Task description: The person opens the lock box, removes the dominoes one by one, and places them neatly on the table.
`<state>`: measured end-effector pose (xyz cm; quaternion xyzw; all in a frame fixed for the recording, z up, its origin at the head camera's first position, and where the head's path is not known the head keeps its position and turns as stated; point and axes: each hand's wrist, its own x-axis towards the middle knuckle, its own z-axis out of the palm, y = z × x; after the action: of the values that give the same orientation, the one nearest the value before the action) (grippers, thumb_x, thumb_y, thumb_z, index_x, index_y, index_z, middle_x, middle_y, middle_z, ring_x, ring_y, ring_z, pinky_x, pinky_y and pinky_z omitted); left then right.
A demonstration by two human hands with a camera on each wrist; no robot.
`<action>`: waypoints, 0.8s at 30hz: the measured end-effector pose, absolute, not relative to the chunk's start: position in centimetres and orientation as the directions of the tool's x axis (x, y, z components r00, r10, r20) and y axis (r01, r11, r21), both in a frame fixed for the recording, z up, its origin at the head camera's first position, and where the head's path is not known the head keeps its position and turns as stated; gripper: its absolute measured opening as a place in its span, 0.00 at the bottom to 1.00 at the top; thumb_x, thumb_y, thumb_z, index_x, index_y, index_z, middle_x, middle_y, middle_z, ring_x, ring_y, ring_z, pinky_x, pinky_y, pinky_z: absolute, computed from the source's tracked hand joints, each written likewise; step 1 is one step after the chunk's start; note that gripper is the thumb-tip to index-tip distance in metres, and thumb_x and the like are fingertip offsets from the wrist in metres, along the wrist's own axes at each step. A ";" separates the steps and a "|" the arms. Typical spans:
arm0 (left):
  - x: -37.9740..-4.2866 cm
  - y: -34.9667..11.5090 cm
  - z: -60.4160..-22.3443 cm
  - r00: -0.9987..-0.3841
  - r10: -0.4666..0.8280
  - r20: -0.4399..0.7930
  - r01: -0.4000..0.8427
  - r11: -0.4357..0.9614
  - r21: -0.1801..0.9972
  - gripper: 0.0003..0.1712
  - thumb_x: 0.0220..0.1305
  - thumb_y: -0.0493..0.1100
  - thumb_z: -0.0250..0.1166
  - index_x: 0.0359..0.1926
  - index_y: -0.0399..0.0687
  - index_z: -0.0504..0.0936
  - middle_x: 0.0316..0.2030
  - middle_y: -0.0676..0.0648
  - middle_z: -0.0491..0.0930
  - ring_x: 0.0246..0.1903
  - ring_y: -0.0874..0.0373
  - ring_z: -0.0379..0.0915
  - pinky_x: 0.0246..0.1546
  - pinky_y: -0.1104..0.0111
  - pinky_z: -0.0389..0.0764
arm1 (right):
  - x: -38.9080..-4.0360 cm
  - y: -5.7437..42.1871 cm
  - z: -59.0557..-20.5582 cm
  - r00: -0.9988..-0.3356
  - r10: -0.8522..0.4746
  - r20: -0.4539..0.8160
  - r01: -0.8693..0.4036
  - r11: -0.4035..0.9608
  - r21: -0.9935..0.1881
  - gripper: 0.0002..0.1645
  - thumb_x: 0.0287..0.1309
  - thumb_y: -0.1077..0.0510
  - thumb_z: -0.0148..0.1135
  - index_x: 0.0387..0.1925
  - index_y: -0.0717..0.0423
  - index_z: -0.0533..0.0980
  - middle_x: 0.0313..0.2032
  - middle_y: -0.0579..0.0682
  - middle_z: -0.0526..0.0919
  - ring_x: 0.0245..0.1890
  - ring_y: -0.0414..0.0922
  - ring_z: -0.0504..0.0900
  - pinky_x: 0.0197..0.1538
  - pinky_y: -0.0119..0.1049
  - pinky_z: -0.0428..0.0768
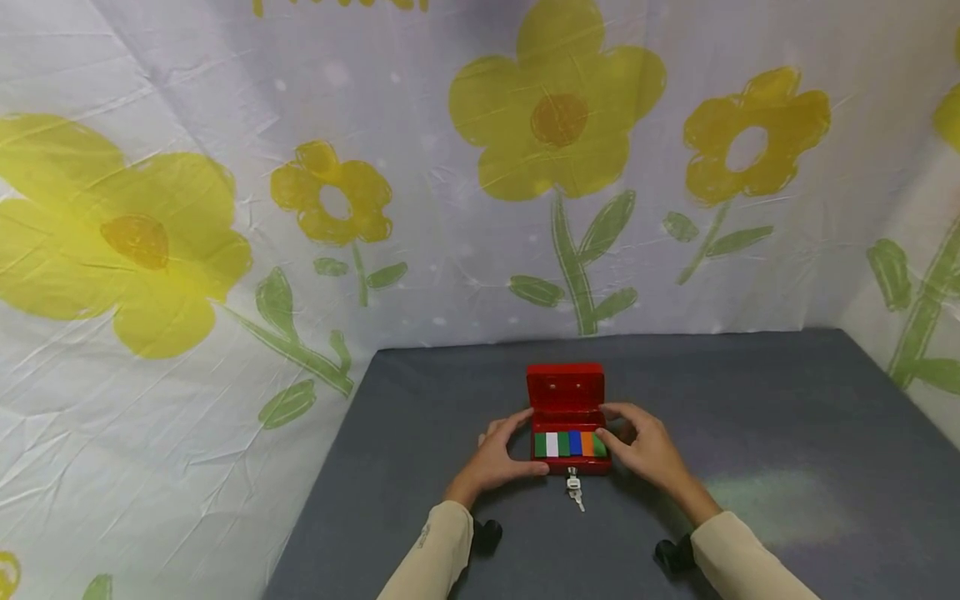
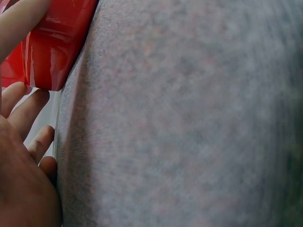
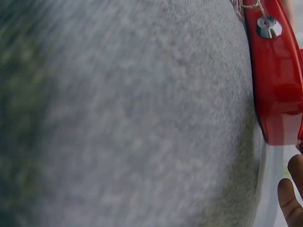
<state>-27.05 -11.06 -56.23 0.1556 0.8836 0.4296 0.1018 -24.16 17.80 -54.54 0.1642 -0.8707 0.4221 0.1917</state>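
Currently, the left hand [image 1: 495, 460] grips the left end of the red box [image 1: 595, 469], thumb at the near corner and fingers toward the far side, presumably to prevent sliding on the desk [image 1: 420, 433]. The red box sits between both hands; keys [image 1: 575, 487] extend from its near face, probably oriented for access. The right hand [image 1: 651, 452] sets its thumb at the rightmost block, likely for alignment; whether it pinches cannot be told. Glossy, with its lid [image 1: 564, 372] raised at the far side, the red box contains blocks [image 1: 575, 443]: green, white, green, blue, orange, green.
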 end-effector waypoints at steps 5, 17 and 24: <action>-27.0 -10.9 -56.2 -0.931 0.362 -0.048 0.187 0.584 0.790 0.55 0.47 0.68 0.78 0.74 0.85 0.60 0.74 0.49 0.62 0.70 0.44 0.53 0.64 0.37 0.66 | -24.4 17.3 -54.4 -0.876 -0.143 0.461 -0.435 0.649 -0.625 0.25 0.55 0.55 0.76 0.54 0.56 0.82 0.44 0.52 0.86 0.34 0.42 0.76 0.39 0.37 0.77; -27.0 -10.7 -56.3 -0.935 0.350 -0.057 0.174 0.594 0.785 0.54 0.46 0.69 0.78 0.73 0.86 0.61 0.73 0.50 0.63 0.68 0.44 0.55 0.62 0.38 0.68 | -24.7 16.2 -54.0 -0.848 -0.216 0.484 -0.487 0.677 -0.552 0.27 0.51 0.55 0.79 0.53 0.54 0.83 0.35 0.48 0.85 0.31 0.42 0.67 0.35 0.33 0.64; -27.1 -10.8 -56.3 -0.933 0.355 -0.053 0.184 0.601 0.778 0.54 0.47 0.69 0.78 0.73 0.85 0.61 0.73 0.49 0.62 0.67 0.45 0.56 0.61 0.40 0.68 | -25.1 14.9 -53.6 -0.855 -0.269 0.443 -0.493 0.687 -0.534 0.29 0.49 0.53 0.80 0.54 0.52 0.83 0.49 0.49 0.88 0.35 0.41 0.68 0.44 0.42 0.66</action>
<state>-27.06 -10.81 -56.26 0.1518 0.8888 0.4202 0.1016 -25.09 14.94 -53.64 0.2109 -0.9031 0.3345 0.1672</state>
